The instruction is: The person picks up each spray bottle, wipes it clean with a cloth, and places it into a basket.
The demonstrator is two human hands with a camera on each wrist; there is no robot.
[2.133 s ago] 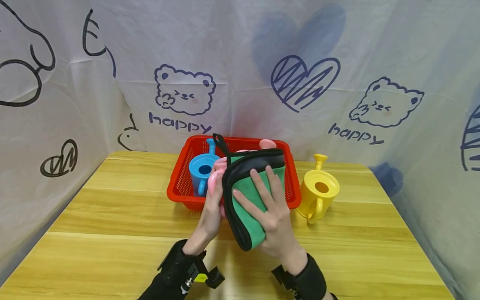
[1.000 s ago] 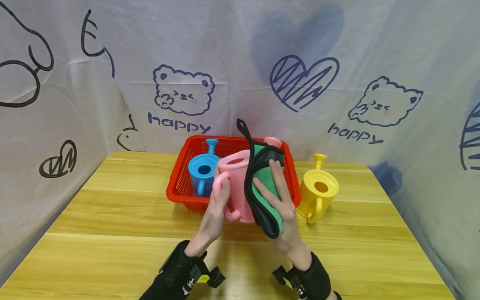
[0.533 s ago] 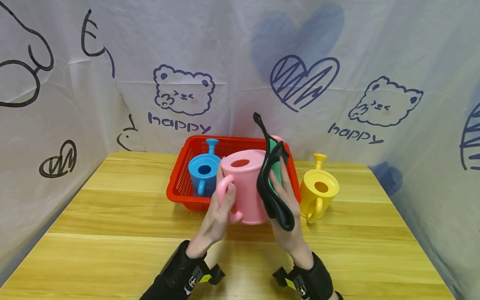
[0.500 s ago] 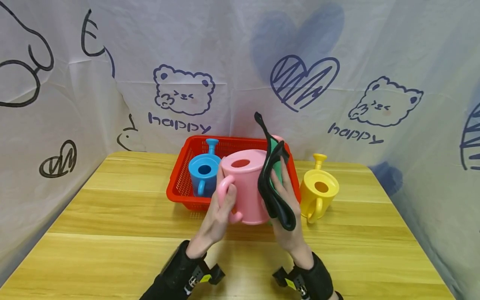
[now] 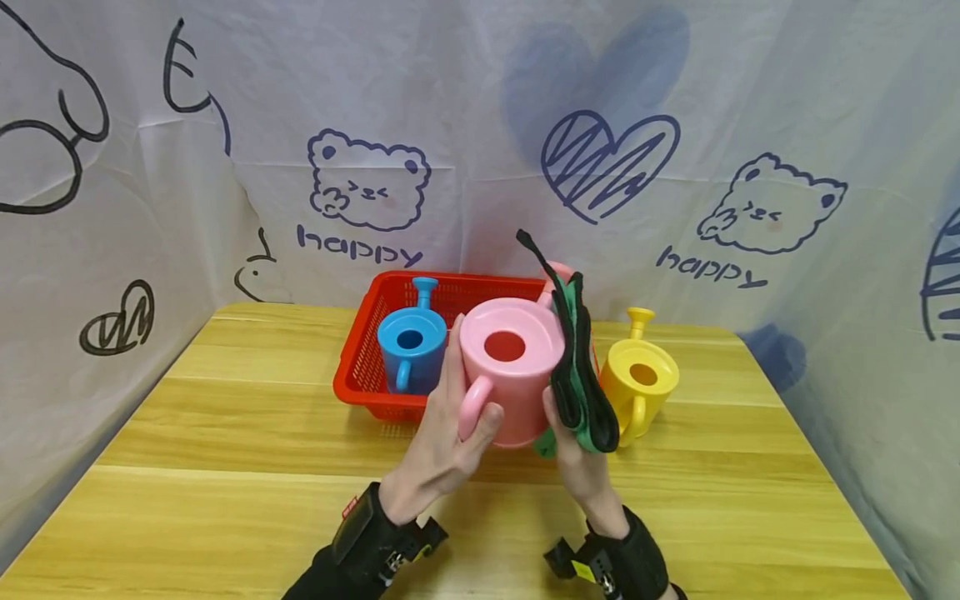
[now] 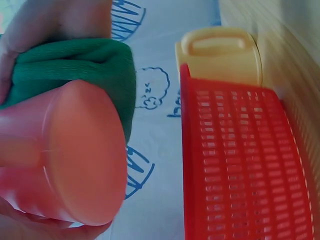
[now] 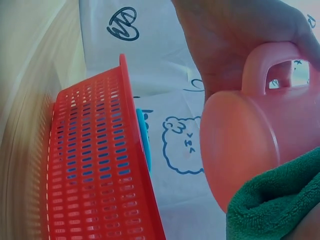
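The bench (image 5: 225,475) lay beneath the left hand (image 5: 442,446) and right hand (image 5: 581,471), the red basket (image 5: 390,408) standing beyond them. The left gripped the raised pink watering can (image 5: 517,400) at its handle side; the yellow watering can (image 5: 637,367) stood beyond the right, which held the green cloth (image 5: 576,367) against the pink can

Head cam looks fwd & down on counter (image 5: 225,500) from farther back, while L & R wrist cams, v. close, sideways-turned, face back sheet (image 5: 480,100), sharing pink can (image 6: 95,160) & red basket (image 6: 245,160).
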